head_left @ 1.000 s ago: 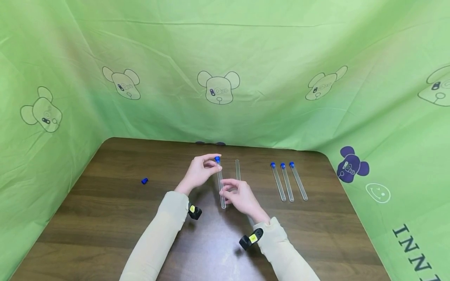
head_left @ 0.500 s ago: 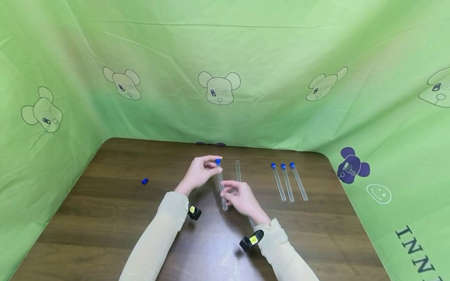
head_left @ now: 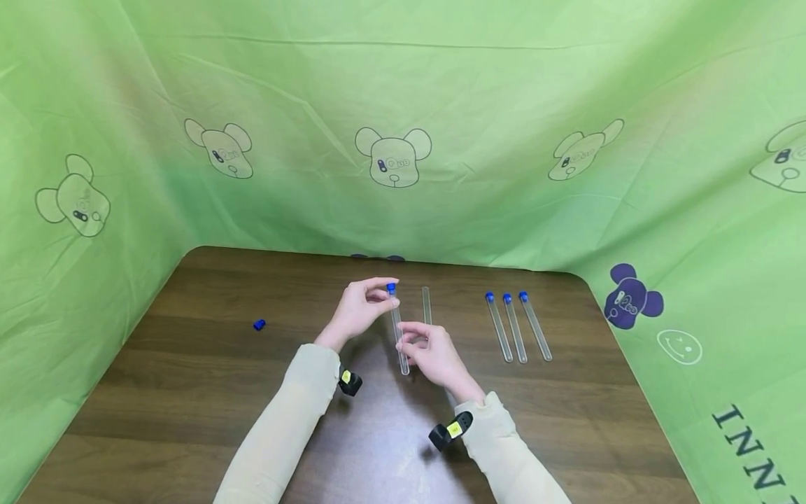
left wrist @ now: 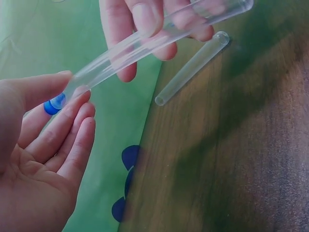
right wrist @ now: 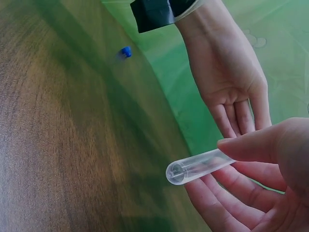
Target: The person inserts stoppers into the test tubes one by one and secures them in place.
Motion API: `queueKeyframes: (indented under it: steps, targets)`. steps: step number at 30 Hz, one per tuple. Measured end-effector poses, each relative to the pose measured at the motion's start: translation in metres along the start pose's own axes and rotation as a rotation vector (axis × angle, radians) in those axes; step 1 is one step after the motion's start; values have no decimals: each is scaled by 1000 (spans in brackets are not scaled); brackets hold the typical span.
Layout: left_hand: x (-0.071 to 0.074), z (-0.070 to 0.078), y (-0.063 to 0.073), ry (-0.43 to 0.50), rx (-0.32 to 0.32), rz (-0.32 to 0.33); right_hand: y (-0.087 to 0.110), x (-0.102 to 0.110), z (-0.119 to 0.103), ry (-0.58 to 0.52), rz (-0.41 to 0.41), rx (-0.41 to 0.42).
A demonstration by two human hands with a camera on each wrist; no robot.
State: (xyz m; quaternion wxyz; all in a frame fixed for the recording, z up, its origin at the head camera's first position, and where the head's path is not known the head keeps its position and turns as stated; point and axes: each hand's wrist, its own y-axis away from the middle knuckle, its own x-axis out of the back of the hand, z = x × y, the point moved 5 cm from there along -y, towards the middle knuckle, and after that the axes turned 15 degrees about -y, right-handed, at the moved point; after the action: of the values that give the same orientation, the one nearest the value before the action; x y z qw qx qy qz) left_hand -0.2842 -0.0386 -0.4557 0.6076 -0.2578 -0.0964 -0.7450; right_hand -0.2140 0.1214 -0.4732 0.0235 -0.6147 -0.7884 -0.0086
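Note:
A clear test tube (head_left: 396, 325) is held up over the table between both hands, its blue cap (head_left: 391, 288) at the top end. My left hand (head_left: 357, 313) pinches the capped end; in the left wrist view the thumb and fingers close round the tube's mouth at the blue cap (left wrist: 52, 107). Lower down, my right hand (head_left: 434, 353) grips the tube between thumb and fingers. The rounded bottom (right wrist: 177, 172) sticks out past the right fingers. Just behind the right hand lies an uncapped test tube (head_left: 426, 304), partly hidden by it.
Three capped test tubes (head_left: 515, 329) lie side by side on the right of the wooden table (head_left: 189, 392). One loose blue cap (head_left: 259, 325) rests at the left. Green printed cloth (head_left: 390, 217) hangs round the back and sides.
Both hands keep their hold on the capped tube. Its lower end has shifted very slightly to the right; the other tubes and the loose cap stay put.

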Motion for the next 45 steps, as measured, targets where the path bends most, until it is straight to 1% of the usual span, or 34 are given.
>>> queueKeyframes:
  steps: [5,9,16,24,33,39,45]
  targets:
    - [-1,1,0,45,32,5,-2,0,0,2,2,7]
    - [-1,3,0,64,61,-5,-3,0,-1,0,0,10]
    - [0,5,0,78,63,-9,-4,0,-2,7,3,4]
    - [1,6,-2,132,59,-15,-4,0,-5,11,17,21]
    - [-1,10,-1,131,62,-23,-3,0,-5,-6,30,23]
    - [-1,12,-2,100,73,-25,-4,1,-5,4,27,17]
    - [-3,9,-3,86,78,-24,-5,2,-5,7,32,11]
